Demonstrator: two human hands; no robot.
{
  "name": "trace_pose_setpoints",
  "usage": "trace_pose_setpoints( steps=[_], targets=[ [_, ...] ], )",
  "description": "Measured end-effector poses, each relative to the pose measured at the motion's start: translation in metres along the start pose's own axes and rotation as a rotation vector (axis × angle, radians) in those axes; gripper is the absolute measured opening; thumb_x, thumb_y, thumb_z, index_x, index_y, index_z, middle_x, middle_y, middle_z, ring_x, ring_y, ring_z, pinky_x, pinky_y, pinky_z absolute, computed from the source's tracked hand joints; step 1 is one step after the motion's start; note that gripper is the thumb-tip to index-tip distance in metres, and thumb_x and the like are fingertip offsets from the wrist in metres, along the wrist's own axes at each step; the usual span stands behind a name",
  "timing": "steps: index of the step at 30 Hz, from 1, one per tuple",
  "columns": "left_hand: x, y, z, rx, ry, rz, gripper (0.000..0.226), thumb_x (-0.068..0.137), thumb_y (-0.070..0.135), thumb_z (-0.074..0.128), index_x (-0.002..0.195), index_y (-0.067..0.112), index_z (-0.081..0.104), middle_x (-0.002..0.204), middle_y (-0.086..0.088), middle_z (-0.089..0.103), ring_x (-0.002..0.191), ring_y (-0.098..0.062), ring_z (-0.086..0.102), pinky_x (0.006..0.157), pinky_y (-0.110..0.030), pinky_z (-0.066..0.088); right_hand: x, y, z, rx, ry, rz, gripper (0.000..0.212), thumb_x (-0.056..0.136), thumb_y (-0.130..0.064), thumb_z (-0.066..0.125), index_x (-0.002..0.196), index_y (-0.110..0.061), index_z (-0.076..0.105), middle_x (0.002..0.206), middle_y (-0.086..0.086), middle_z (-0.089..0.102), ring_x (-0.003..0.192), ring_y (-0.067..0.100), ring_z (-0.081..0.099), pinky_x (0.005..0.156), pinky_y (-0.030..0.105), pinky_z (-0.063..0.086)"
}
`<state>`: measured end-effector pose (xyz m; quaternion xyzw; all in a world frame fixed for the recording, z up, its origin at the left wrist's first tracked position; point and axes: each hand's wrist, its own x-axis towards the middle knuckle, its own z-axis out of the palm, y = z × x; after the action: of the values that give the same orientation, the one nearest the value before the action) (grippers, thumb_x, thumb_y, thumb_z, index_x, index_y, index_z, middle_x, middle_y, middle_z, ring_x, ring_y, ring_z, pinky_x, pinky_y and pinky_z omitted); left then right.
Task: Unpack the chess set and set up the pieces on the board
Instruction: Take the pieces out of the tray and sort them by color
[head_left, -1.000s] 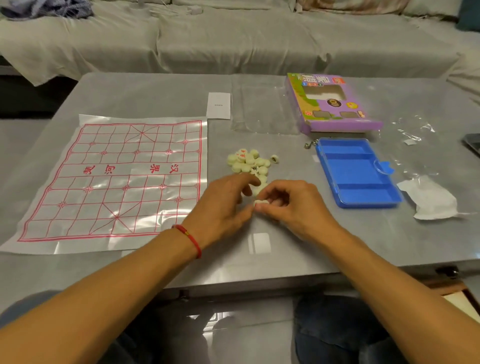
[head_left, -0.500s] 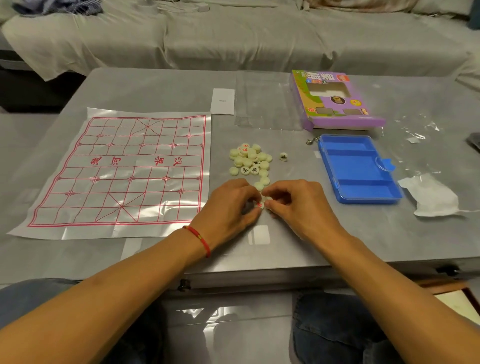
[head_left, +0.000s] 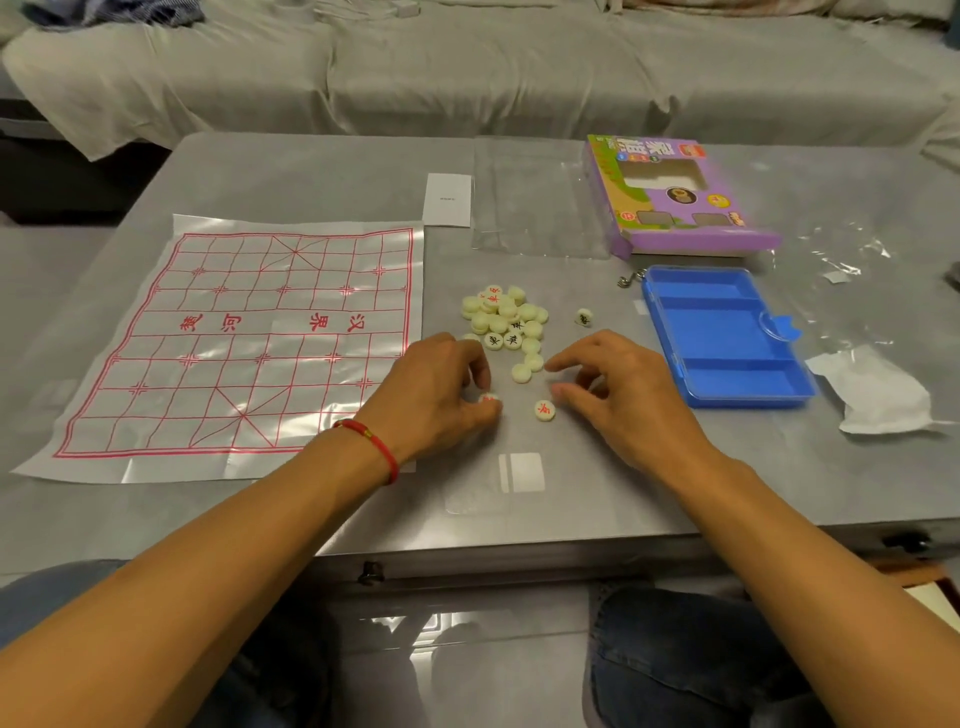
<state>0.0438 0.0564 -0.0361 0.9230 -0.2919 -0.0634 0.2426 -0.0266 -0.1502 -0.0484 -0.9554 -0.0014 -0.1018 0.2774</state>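
A plastic board sheet (head_left: 244, 338) with a red grid lies flat on the left of the grey table (head_left: 260, 171). A pile of cream round pieces (head_left: 506, 322) sits right of the sheet; one lone piece (head_left: 584, 317) lies further right. My left hand (head_left: 441, 395) pinches a red-marked piece (head_left: 489, 399) between thumb and fingers just below the pile. A second red-marked piece (head_left: 544, 410) lies face up on the table. My right hand (head_left: 618, 389) hovers beside it with fingers loosely curled, holding nothing.
An open blue plastic case (head_left: 727, 338) lies right of the pile, with a purple box (head_left: 675, 197) behind it. A clear bag (head_left: 535, 197), a white slip (head_left: 448, 200), crumpled wrap (head_left: 841, 260) and white paper (head_left: 878, 395) lie around. A sofa (head_left: 467, 67) stands beyond the table.
My hands were together working on one piece; they have now parted. The left keeps a red-marked piece, and another red-marked piece lies on the table by my right fingers.
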Motion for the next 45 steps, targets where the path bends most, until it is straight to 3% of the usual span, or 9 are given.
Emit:
trace_pose_setpoints(
  steps=[8,15,20,23,28,31,35,40,45],
  targets=[
    [0.027,0.012,0.020,0.067,0.106,0.095,0.033,0.088,0.041,0.063,0.116,0.022,0.067,0.104,-0.002,0.060,0.090,-0.014,0.051,0.080,-0.023,0.043,0.025,0.012,0.011,-0.111,-0.078,-0.100,0.029,0.092,-0.033,0.067,0.119,-0.025,0.069,0.107,-0.004,0.062,0.090,0.009,0.054,0.081,0.036,0.053],
    [0.031,0.009,0.019,0.103,0.075,0.166,0.030,0.090,0.039,0.062,0.097,0.013,0.074,0.094,-0.006,0.063,0.084,-0.019,0.055,0.075,-0.034,0.050,0.028,0.010,0.001,-0.097,-0.108,-0.077,0.019,0.085,-0.034,0.075,0.100,-0.023,0.074,0.093,-0.006,0.066,0.079,0.009,0.058,0.075,0.030,0.053],
    [0.040,0.007,0.006,-0.015,0.000,0.032,0.028,0.095,0.033,0.057,0.092,0.011,0.075,0.082,-0.007,0.069,0.072,-0.016,0.059,0.059,-0.020,0.043,0.033,0.008,-0.009,0.192,-0.114,0.234,0.009,0.090,-0.026,0.071,0.093,-0.020,0.077,0.076,-0.002,0.073,0.065,0.009,0.067,0.064,0.022,0.056],
    [0.041,0.006,0.008,-0.064,-0.041,-0.004,0.029,0.096,0.031,0.055,0.094,0.009,0.073,0.083,-0.009,0.069,0.075,-0.018,0.059,0.063,-0.021,0.043,0.033,0.007,-0.015,0.428,-0.178,0.419,0.011,0.092,-0.019,0.069,0.094,-0.010,0.075,0.075,0.013,0.073,0.059,0.014,0.066,0.061,0.026,0.060],
    [0.041,0.005,0.005,-0.030,-0.056,0.045,0.028,0.097,0.030,0.054,0.095,0.010,0.073,0.085,-0.009,0.069,0.076,-0.020,0.060,0.071,-0.031,0.050,0.031,0.006,-0.020,0.510,-0.221,0.471,0.012,0.092,-0.017,0.068,0.097,-0.008,0.074,0.081,0.017,0.074,0.066,0.020,0.067,0.067,0.031,0.062],
    [0.042,0.003,0.005,0.091,-0.054,0.203,0.025,0.095,0.028,0.056,0.096,0.010,0.074,0.089,-0.007,0.064,0.078,-0.018,0.054,0.068,-0.031,0.045,0.030,0.008,-0.021,0.311,-0.244,0.367,0.009,0.092,-0.023,0.069,0.094,-0.017,0.075,0.077,0.005,0.074,0.066,0.015,0.069,0.066,0.027,0.061],
    [0.049,0.013,0.016,0.119,0.017,0.311,0.021,0.094,0.023,0.059,0.101,0.010,0.074,0.096,-0.009,0.061,0.083,-0.015,0.046,0.071,-0.020,0.028,0.034,0.016,-0.017,-0.116,-0.081,0.204,0.010,0.090,-0.025,0.067,0.091,-0.020,0.076,0.080,-0.005,0.069,0.077,0.011,0.062,0.071,0.033,0.056],
    [0.062,0.037,0.028,0.171,0.025,0.384,0.024,0.096,0.023,0.052,0.096,0.007,0.069,0.086,-0.010,0.054,0.081,-0.026,0.052,0.068,-0.037,0.044,0.030,0.027,-0.025,-0.094,-0.030,0.151,0.014,0.090,-0.035,0.069,0.096,-0.023,0.073,0.084,-0.007,0.067,0.079,0.009,0.060,0.073,0.029,0.053],
    [0.070,0.053,0.033,0.328,-0.033,0.449,0.028,0.096,0.026,0.047,0.120,0.016,0.056,0.092,-0.009,0.045,0.085,-0.023,0.040,0.068,-0.040,0.043,0.026,0.031,-0.028,-0.204,-0.113,0.086,0.019,0.086,-0.036,0.074,0.093,-0.019,0.073,0.085,-0.002,0.064,0.076,0.013,0.056,0.074,0.036,0.053]
  ],
)
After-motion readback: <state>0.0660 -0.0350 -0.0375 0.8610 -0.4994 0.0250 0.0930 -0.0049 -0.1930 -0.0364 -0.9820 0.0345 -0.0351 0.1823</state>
